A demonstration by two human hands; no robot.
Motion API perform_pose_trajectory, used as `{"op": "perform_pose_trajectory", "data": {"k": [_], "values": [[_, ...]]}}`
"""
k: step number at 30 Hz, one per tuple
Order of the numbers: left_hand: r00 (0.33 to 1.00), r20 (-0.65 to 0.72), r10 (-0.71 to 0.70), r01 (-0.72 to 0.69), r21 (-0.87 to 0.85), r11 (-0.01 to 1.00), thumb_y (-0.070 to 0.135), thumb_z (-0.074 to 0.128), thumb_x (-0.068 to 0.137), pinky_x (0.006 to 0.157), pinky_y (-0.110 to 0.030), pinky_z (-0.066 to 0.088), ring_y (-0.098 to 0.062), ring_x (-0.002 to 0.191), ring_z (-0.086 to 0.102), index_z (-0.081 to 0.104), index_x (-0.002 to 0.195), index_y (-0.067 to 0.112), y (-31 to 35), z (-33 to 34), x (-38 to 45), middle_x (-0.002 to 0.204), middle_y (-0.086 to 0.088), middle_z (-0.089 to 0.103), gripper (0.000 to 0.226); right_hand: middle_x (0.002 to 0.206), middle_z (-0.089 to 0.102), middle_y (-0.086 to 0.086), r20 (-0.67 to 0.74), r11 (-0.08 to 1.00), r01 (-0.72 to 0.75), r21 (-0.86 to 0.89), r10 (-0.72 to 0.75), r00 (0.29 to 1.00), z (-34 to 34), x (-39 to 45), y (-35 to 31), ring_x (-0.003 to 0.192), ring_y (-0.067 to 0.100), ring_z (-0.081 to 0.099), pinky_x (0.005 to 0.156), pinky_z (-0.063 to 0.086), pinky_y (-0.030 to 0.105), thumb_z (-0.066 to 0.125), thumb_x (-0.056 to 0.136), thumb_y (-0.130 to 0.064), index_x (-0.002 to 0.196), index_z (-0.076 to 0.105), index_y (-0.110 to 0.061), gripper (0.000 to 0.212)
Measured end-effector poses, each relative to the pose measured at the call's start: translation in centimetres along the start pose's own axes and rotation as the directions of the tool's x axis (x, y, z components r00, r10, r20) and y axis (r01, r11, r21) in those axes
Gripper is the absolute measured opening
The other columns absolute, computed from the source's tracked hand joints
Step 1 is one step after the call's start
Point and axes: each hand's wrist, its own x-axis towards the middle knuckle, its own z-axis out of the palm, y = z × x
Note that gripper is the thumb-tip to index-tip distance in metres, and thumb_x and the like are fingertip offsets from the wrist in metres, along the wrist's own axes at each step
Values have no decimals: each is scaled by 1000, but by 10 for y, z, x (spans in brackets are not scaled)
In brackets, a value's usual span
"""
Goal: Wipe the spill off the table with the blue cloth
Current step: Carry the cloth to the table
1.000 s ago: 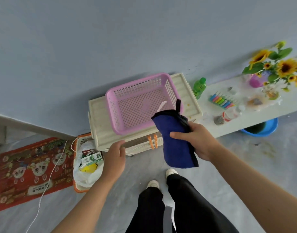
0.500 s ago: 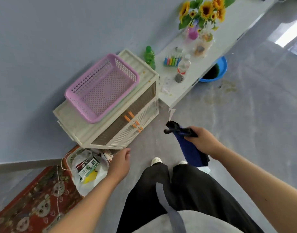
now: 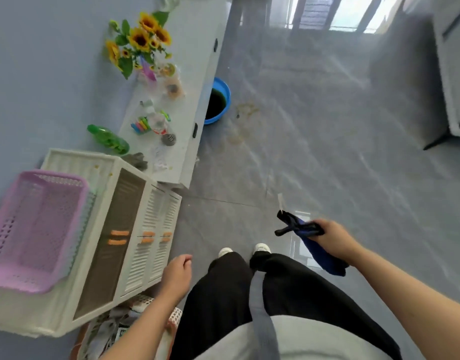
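My right hand [image 3: 333,240] grips the blue cloth [image 3: 320,253], which hangs down beside my right leg, black trim sticking out to the left. My left hand [image 3: 177,276] hangs empty with curled fingers by the cabinet's front. The long white table [image 3: 195,74] runs along the blue wall at upper left, well ahead of both hands. Small brownish marks show on its near end [image 3: 161,162]; I cannot tell whether they are the spill.
A white louvred cabinet [image 3: 135,229] with a pink basket [image 3: 34,229] on top stands at left. On the table are sunflowers [image 3: 140,40], a green bottle [image 3: 109,139], coloured markers [image 3: 140,124] and a scrubber [image 3: 168,139]. A blue basin [image 3: 218,100] sits on the stained grey floor.
The view has swung right, away from the cabinet toward the open floor. My right hand has carried the cloth from above the basket down to my right side. My left hand has dropped lower.
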Motion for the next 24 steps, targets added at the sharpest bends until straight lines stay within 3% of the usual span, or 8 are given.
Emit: {"op": "perform_pose_trajectory", "data": {"k": [6,10,13,18,24], "values": [[979,115,166,-183,154,971,15,40,96,97,-30,40,-20,114,54,58,119,10,33,-8,32,123,-8,61,30,89,67,16,-88,971,-190,145,204,975,3,-25,55,76,24,53,61,34,31,58,91,-12,98,68,-7,14],[938,228,260,-318,274,908,15,41,96,92,-28,40,-20,110,56,61,114,9,58,-24,63,118,-8,63,28,85,63,7,-148,910,-309,276,358,922,25,-51,76,81,23,53,60,36,30,55,90,-6,86,64,-18,16],[909,282,308,-391,318,864,16,40,96,91,-29,40,-21,109,56,61,113,10,81,-32,82,117,-7,64,27,99,67,10,-182,839,-370,399,468,865,55,-74,94,83,21,51,65,35,30,53,90,-2,105,66,-18,26],[856,359,372,-496,368,786,15,42,96,94,-32,42,-24,109,57,62,112,8,127,-27,101,116,-9,65,26,98,67,16,-138,657,-456,601,647,750,108,-114,122,83,26,54,70,38,34,49,91,0,103,66,-11,24],[792,451,412,-600,447,664,19,44,96,87,-31,43,-23,103,59,63,110,10,170,4,97,112,-8,67,26,94,69,23,-58,442,-450,776,760,648,160,-155,148,89,34,60,70,37,35,49,89,7,98,68,0,21]]}}
